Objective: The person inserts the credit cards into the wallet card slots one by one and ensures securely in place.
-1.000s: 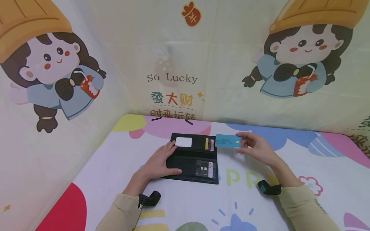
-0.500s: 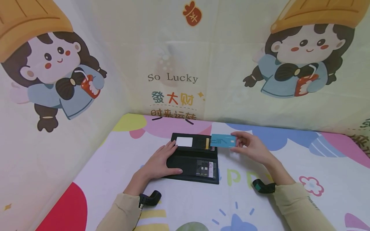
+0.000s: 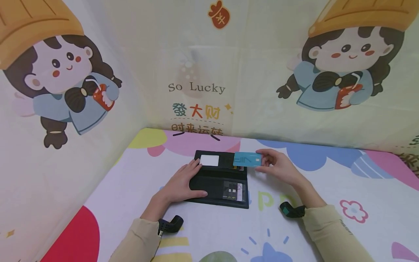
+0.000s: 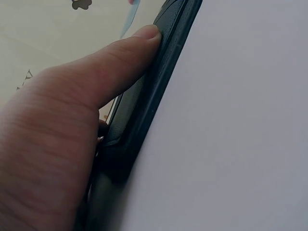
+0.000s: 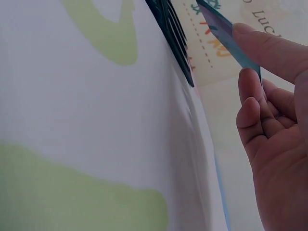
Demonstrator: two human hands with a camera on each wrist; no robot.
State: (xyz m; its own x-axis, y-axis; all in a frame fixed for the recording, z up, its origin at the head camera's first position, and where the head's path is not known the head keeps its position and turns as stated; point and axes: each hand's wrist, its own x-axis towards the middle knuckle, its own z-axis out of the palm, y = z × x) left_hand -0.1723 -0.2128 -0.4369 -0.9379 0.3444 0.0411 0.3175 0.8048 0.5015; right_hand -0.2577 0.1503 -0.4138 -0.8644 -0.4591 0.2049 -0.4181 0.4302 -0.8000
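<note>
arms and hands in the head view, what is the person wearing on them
Both arms wear light beige long sleeves, the right one with small dark lettering near the cuff. Each wrist carries a black strap: the left wrist strap is plain black, the right wrist strap shows a teal patch. The hands are bare.

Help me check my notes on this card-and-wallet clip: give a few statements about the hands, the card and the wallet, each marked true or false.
1. The right hand pinches a blue card. True.
2. The black wallet lies closed. False: it lies open, with cards showing in its slots.
3. The left hand rests flat on the wallet's left side. True.
4. The blue card lies flat on the mat, apart from the wallet. False: it is held at the wallet's upper right edge.
5. A white card sits in the wallet's upper half. True.
</note>
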